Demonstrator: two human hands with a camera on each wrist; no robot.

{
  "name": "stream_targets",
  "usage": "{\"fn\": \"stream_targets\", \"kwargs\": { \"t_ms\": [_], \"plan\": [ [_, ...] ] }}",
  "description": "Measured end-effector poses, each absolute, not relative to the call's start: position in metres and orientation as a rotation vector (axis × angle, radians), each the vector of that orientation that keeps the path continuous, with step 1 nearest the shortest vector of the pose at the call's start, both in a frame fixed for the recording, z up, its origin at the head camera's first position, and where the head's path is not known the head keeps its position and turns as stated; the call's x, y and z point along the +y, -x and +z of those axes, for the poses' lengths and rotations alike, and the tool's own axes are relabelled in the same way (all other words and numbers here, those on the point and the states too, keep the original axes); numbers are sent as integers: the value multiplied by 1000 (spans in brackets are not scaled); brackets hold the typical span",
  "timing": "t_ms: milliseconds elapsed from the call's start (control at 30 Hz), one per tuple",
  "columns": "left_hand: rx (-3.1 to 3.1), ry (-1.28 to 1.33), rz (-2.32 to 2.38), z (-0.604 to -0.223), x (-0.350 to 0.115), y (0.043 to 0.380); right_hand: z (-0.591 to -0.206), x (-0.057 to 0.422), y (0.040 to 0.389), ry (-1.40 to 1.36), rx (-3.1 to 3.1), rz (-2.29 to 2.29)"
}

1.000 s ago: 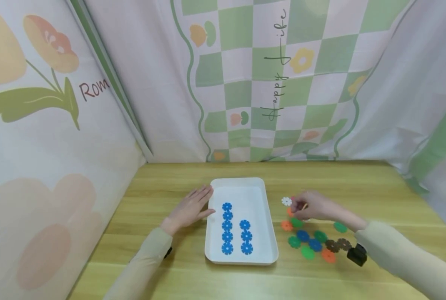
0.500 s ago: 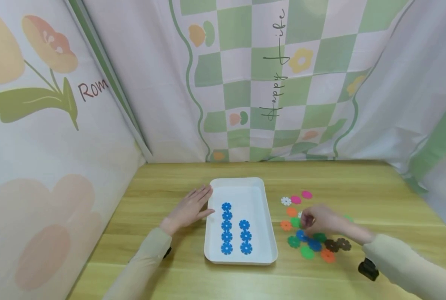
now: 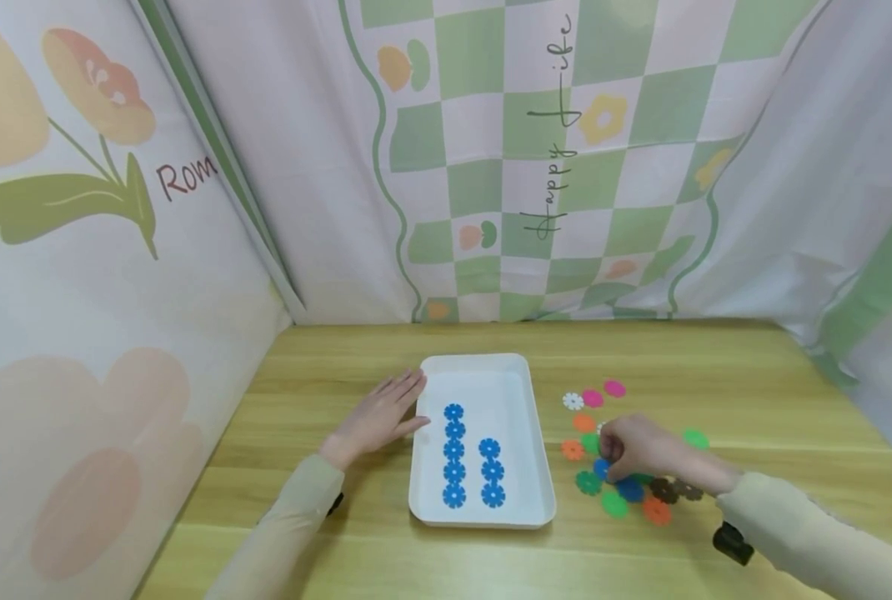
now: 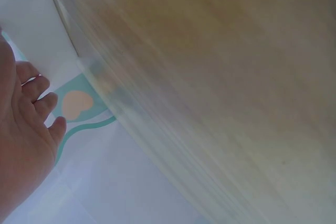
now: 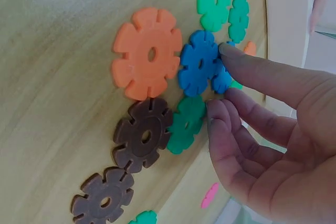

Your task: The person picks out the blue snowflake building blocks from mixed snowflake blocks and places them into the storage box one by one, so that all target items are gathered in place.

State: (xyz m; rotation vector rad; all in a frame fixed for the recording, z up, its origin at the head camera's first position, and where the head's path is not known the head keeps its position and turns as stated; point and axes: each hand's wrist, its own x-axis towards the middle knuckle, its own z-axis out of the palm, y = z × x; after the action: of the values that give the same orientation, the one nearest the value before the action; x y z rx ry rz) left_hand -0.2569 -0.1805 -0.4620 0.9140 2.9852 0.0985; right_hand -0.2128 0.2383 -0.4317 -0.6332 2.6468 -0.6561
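Note:
A white tray holds a column of several blue snowflake discs and a shorter column of 3 blue snowflake discs. My left hand rests at the tray's left rim, fingers straight; the left wrist view shows part of this hand at the edge. Right of the tray, my right hand reaches down into loose snowflake discs. Thumb and fingertips pinch a blue snowflake disc at its edges, beside another blue disc. The hand partly covers the held disc.
Around the right hand lie an orange disc, brown discs, a green disc and other orange and green pieces. Pink discs and a white disc lie farther back. A patterned curtain hangs behind the wooden table.
My right hand has moved from the pink and orange discs toward me, down to the blue disc, uncovering the pink ones. A green disc at the far right has shifted slightly. My left hand stays put.

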Motion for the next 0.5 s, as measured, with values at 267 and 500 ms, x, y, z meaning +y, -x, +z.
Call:
{"fn": "stream_targets", "kwargs": {
  "t_ms": [267, 500],
  "plan": [
    [2996, -932, 86, -464, -182, 258, -432, 236, 215, 595, 2639, -658],
    [2997, -937, 88, -465, -182, 258, -436, 246, 219, 687, 2610, -754]
  ]
}}
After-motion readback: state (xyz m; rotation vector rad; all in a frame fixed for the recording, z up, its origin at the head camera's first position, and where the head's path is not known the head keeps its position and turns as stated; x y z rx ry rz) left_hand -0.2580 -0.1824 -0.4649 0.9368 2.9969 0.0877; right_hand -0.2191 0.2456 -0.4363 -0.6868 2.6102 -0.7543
